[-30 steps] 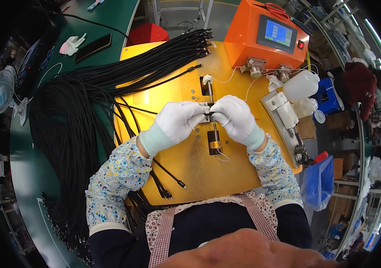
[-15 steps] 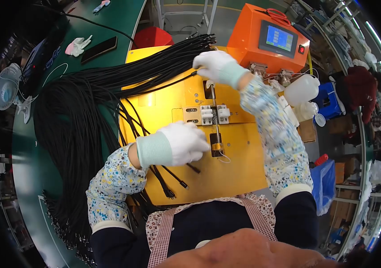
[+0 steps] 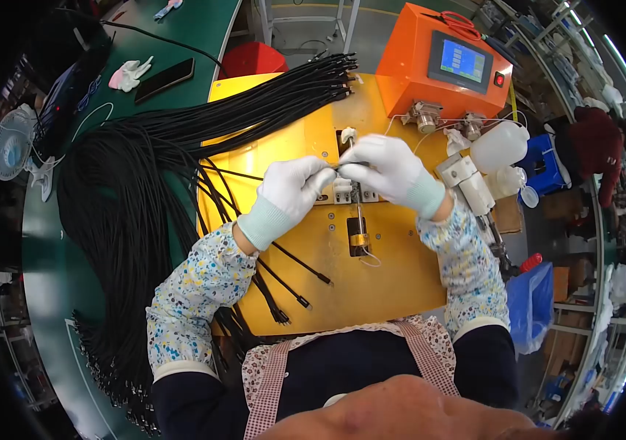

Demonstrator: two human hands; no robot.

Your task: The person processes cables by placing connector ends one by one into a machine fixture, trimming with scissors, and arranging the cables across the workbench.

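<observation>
- Head view: left hand (image 3: pixel 288 192), fingers closed, pinches a black cable (image 3: pixel 242 174).
- Right hand (image 3: pixel 387 171) pinches its tip.
- Screen (image 3: pixel 462 61) text too small to read.

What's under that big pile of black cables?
Long black cables drape over a green tabletop and a flat yellow panel; whatever their thick middle covers can't be seen.

Two hands (image 3: pixel 288 192) (image 3: pixel 387 170), one orange machine (image 3: pixel 409 66), one fan (image 3: pixel 12 149), dozens of black cables (image 3: pixel 111 194)
</observation>
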